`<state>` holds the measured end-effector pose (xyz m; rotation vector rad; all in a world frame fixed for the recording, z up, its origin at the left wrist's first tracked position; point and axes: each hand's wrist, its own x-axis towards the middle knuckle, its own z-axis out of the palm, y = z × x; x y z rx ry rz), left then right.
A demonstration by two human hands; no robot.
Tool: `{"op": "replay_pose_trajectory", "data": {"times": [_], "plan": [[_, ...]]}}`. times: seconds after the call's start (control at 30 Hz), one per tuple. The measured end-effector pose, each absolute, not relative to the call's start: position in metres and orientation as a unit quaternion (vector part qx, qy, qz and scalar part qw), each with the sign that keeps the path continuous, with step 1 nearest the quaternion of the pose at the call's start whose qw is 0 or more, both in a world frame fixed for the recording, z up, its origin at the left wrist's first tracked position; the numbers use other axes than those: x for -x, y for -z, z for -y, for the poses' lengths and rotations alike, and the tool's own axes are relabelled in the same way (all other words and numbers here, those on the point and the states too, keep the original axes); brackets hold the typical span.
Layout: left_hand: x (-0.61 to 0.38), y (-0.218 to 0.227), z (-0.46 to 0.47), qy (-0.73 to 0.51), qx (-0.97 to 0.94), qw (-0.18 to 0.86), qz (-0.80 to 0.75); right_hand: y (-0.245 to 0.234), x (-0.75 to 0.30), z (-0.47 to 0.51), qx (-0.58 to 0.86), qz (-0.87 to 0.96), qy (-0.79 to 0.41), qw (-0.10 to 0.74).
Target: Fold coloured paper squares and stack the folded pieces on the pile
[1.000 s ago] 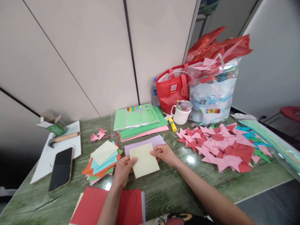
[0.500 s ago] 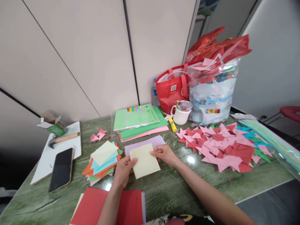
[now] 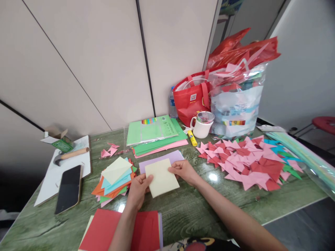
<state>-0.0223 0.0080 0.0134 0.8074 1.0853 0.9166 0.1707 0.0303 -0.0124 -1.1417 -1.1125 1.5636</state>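
A pale yellow square of paper (image 3: 161,177) lies on the green table (image 3: 199,209), partly over a lilac sheet (image 3: 167,157). My left hand (image 3: 137,191) pinches its left edge with the thumb on top. My right hand (image 3: 183,170) grips its upper right edge. To the left sits a fanned stack of coloured paper squares (image 3: 113,179). In front of me lies a stack of red sheets (image 3: 119,232).
Folded pink and red paper pieces (image 3: 246,162) are heaped at the right. Green paper packs (image 3: 154,134), a white mug (image 3: 202,126), a yellow glue stick (image 3: 193,138), a red bag (image 3: 192,99) and a plastic bag (image 3: 237,101) stand behind. A phone (image 3: 68,188) and hammer (image 3: 70,155) lie at left.
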Motion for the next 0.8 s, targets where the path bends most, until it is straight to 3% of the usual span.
{"op": "replay_pose_trajectory", "data": {"times": [0.8], "plan": [[0.0183,-0.0074,-0.0062,-0.389,-0.391,0.668,-0.499,0.0165,-0.1697,-0.0317,0.444,0.446,-0.643,0.436]]}}
